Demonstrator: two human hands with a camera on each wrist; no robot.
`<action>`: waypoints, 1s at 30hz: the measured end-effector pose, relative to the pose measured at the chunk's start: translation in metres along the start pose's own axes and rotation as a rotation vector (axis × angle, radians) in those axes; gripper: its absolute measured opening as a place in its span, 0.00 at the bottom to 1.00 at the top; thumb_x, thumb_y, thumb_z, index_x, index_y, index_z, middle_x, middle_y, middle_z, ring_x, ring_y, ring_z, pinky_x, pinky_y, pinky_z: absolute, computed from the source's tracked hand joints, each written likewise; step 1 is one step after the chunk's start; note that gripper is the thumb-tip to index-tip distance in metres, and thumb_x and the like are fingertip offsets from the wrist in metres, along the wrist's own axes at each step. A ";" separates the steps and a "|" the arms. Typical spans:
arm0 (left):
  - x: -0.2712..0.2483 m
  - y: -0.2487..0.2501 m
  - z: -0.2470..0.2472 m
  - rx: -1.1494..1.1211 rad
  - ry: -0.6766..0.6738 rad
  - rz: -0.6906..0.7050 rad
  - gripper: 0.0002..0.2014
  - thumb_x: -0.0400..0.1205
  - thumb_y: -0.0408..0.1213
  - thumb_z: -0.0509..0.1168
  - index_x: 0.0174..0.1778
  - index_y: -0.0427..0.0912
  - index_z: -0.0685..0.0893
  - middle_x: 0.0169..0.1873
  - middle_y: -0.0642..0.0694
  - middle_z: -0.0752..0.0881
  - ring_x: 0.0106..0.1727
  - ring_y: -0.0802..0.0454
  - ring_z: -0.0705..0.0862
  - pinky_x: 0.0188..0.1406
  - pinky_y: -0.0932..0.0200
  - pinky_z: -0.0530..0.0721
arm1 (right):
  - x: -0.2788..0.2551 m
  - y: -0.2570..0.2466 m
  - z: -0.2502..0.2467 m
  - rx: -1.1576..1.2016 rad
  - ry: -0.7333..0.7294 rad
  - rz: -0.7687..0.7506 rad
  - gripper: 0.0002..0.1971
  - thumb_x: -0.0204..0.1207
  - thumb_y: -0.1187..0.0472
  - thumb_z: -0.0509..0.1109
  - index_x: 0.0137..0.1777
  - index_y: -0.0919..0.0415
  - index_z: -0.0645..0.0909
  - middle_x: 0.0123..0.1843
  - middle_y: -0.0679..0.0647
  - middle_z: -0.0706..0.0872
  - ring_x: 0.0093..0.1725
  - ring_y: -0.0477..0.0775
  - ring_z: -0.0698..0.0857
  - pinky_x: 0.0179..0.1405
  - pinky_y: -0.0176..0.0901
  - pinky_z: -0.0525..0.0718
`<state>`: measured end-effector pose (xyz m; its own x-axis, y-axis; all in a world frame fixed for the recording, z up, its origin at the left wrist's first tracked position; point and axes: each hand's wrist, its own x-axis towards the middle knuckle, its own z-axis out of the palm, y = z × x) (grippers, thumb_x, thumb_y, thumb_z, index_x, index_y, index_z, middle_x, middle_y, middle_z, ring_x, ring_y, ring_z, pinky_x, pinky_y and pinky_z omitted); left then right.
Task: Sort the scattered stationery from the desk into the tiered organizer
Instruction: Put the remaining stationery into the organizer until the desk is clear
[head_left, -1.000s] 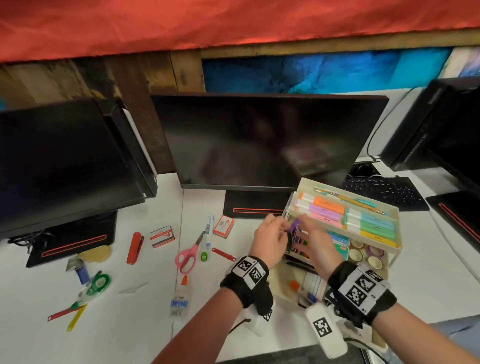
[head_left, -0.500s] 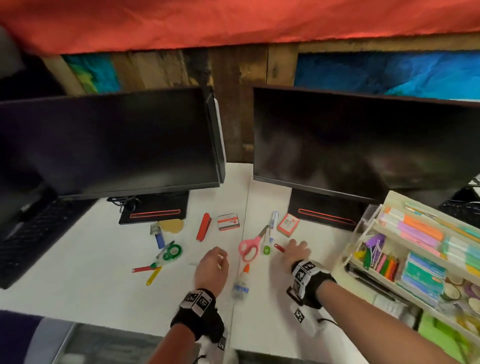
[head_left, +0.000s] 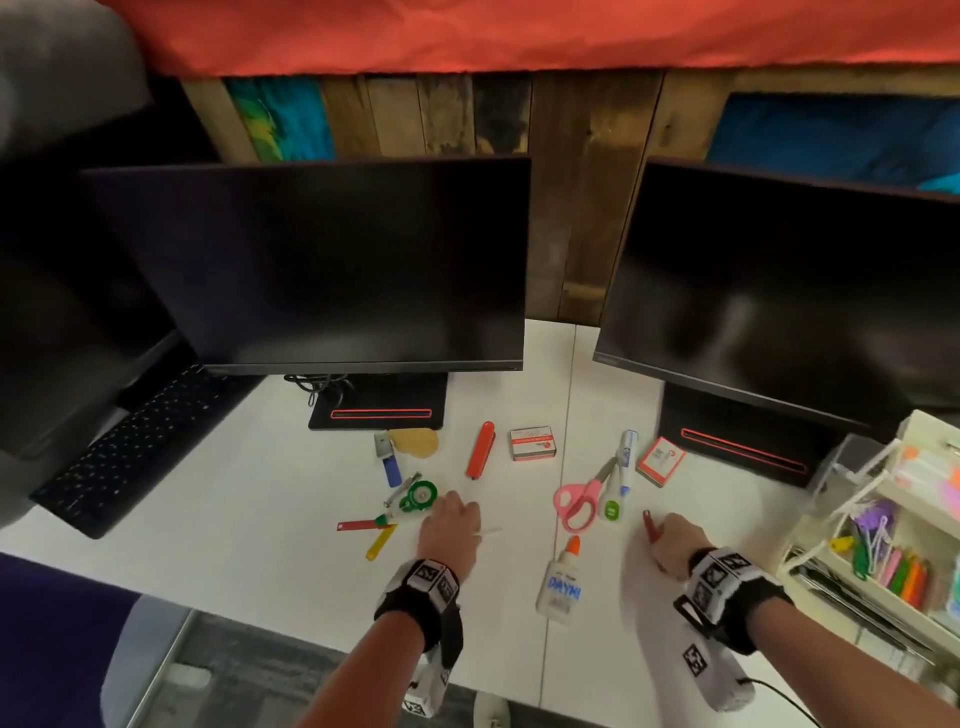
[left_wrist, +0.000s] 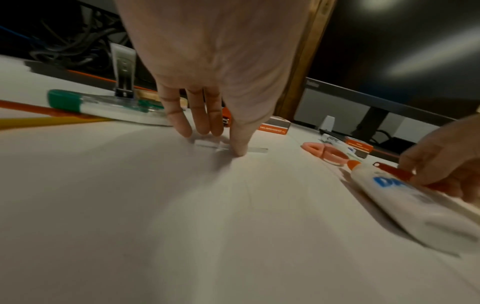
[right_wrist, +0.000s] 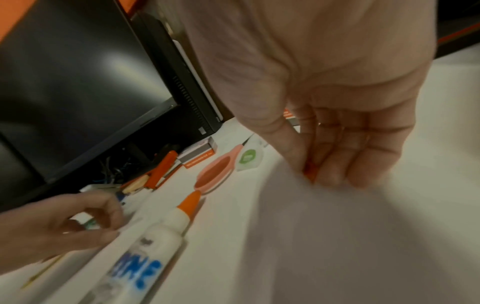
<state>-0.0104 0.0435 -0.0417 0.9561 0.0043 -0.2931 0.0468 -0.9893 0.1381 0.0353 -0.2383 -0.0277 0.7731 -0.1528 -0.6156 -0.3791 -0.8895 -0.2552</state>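
1. Stationery lies scattered across the white desk (head_left: 260, 519) in front of two dark monitors; far left a black keyboard (head_left: 130, 441).
2. Left cluster: blue USB stick (head_left: 390, 469), green correction-tape dispenser (head_left: 415, 496), a red strip (head_left: 358, 525) and a yellow strip (head_left: 381, 542) touching at one end.
3. My left hand (head_left: 451, 525) is down on the desk, thumb and fingertips (left_wrist: 240, 144) closing on a thin clear strip (left_wrist: 257, 150) lying flat.
4. Middle: red folding knife (head_left: 480, 449), staple box (head_left: 532, 442), pink scissors (head_left: 576, 501), white glue bottle (head_left: 561, 584) on its side between my hands.
5. My right hand (head_left: 675, 548) pinches a red strip-shaped tag (left_wrist: 394, 171) low over the desk, thumb against curled fingers.
6. Tiered organizer (head_left: 800, 525) stands at the right edge, with coloured clips and markers in its shelves.
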 end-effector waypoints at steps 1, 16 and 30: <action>0.001 0.000 0.000 0.050 -0.016 0.025 0.12 0.84 0.39 0.59 0.62 0.41 0.74 0.62 0.43 0.72 0.65 0.45 0.71 0.59 0.52 0.77 | -0.006 -0.001 0.000 0.047 0.001 0.007 0.11 0.81 0.55 0.56 0.45 0.62 0.74 0.47 0.60 0.82 0.52 0.63 0.85 0.54 0.49 0.82; -0.012 -0.106 -0.051 -0.381 0.206 -0.288 0.14 0.83 0.30 0.53 0.65 0.41 0.72 0.61 0.42 0.74 0.53 0.38 0.82 0.53 0.48 0.78 | -0.056 -0.199 0.066 -0.134 -0.150 -0.688 0.14 0.83 0.57 0.51 0.66 0.56 0.68 0.55 0.66 0.84 0.53 0.67 0.83 0.48 0.50 0.78; -0.016 -0.136 -0.011 -0.375 -0.022 -0.207 0.19 0.75 0.50 0.70 0.54 0.50 0.68 0.57 0.50 0.78 0.57 0.46 0.82 0.54 0.55 0.78 | -0.043 -0.190 0.082 -0.487 -0.116 -0.827 0.25 0.86 0.51 0.48 0.82 0.45 0.52 0.67 0.63 0.79 0.61 0.66 0.81 0.59 0.50 0.77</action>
<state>-0.0287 0.1797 -0.0458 0.9093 0.1899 -0.3703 0.3427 -0.8465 0.4073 0.0329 -0.0275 -0.0137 0.6360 0.6222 -0.4564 0.5354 -0.7817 -0.3197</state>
